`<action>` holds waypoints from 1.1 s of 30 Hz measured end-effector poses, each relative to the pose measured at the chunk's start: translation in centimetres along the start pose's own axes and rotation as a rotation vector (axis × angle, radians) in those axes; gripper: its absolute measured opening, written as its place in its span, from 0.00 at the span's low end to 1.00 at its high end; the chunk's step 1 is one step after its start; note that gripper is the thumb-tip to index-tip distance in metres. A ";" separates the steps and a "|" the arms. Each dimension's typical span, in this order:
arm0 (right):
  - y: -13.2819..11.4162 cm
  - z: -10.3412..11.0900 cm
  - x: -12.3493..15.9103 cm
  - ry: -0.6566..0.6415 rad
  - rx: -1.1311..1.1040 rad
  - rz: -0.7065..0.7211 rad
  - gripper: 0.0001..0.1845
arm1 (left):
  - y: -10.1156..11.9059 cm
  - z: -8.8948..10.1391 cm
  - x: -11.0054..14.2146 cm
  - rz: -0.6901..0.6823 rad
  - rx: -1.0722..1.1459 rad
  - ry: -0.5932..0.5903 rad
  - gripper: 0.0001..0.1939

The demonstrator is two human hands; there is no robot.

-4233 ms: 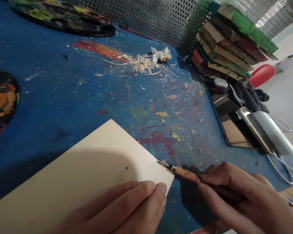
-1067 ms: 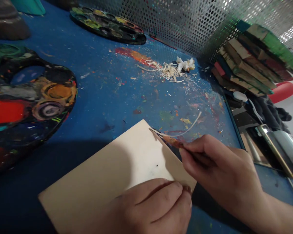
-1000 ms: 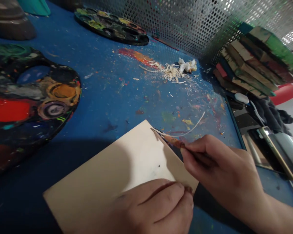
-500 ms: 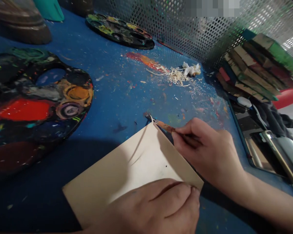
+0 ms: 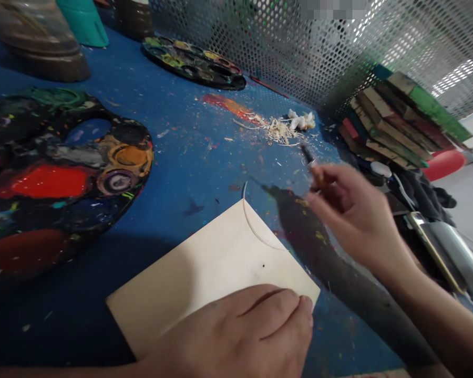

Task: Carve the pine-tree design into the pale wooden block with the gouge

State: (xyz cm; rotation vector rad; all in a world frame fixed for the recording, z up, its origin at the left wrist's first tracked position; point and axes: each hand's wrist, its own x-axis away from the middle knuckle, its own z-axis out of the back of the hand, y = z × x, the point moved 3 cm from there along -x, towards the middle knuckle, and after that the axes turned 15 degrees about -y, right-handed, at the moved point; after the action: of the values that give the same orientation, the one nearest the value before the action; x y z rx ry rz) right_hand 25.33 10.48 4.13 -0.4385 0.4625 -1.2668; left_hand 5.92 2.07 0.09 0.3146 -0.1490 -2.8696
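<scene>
A pale, flat wooden board (image 5: 220,257) lies at a slant over the blue table. My left hand (image 5: 236,328) rests across its near side, fingers together and curled at the right edge, gripping it. From the far corner a thin curled shaving (image 5: 252,223) bends over the board's face. My right hand (image 5: 350,210) is raised to the right of that corner, apart from the board. Its fingers close round a carving tool (image 5: 316,170) with a wooden handle and a dark tip; the exact blade shape is blurred.
Wood shavings (image 5: 279,130) lie in a heap beside crumpled white tissue (image 5: 301,121). A paint-covered palette (image 5: 136,178) is on the left, with another palette (image 5: 193,63) behind. Murky jars (image 5: 47,52) stand far left. Stacked painted blocks (image 5: 402,121) lean near the perforated metal screen (image 5: 284,52).
My right hand has lifted the carving tool off the board's far corner and moved it up and right. The shaving there now curls over the board. My left hand keeps its grip.
</scene>
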 end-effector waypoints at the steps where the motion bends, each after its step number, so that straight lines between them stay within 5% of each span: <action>1: -0.9 -0.8 0.5 -0.114 -0.011 0.011 0.15 | 0.0 -0.1 -0.1 0.013 0.012 0.012 0.18; 4: -3.3 -2.8 1.8 -0.352 0.042 0.077 0.07 | -0.1 0.0 -0.2 0.045 0.016 0.043 0.17; 7: -3.5 -3.4 1.1 -0.384 0.122 0.096 0.04 | 0.0 0.4 -0.4 0.017 0.012 0.020 0.17; 9: -2.4 -2.4 -0.7 -0.287 0.200 0.090 0.10 | -0.1 0.7 -0.4 -0.005 0.023 0.027 0.17; 13: 0.9 2.2 -4.1 0.232 0.424 -0.089 0.06 | -0.5 0.6 -0.2 0.011 0.060 0.043 0.18; 15: 1.9 3.7 -4.2 0.298 0.436 -0.132 0.10 | -0.7 0.2 -0.1 0.013 0.073 0.018 0.19; 18: 2.2 3.9 -2.2 0.048 0.132 -0.157 0.03 | -0.9 -0.2 0.0 -0.037 0.039 0.033 0.20; 22: 0.9 1.6 2.4 -0.774 -0.527 -0.267 0.15 | -1.0 0.0 -0.4 -0.008 0.027 0.064 0.17; 24: 0.3 1.3 3.6 -0.933 -0.572 -0.253 0.14 | -0.9 0.1 -0.6 0.010 0.043 0.058 0.16; 29: 0.2 2.0 2.4 -0.251 -0.227 -0.101 0.09 | -1.0 -0.5 -0.3 -0.032 -0.025 0.060 0.17; 33: -0.5 0.9 4.3 -0.185 -0.091 -0.045 0.16 | -1.3 -1.0 0.1 -0.061 -0.069 0.035 0.20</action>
State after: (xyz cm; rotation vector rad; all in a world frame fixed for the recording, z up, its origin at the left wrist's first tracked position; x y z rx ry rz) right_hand 26.44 6.30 4.75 -0.6398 0.3562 -1.2391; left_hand 5.72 3.20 -1.05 0.3611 -0.0345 -2.9197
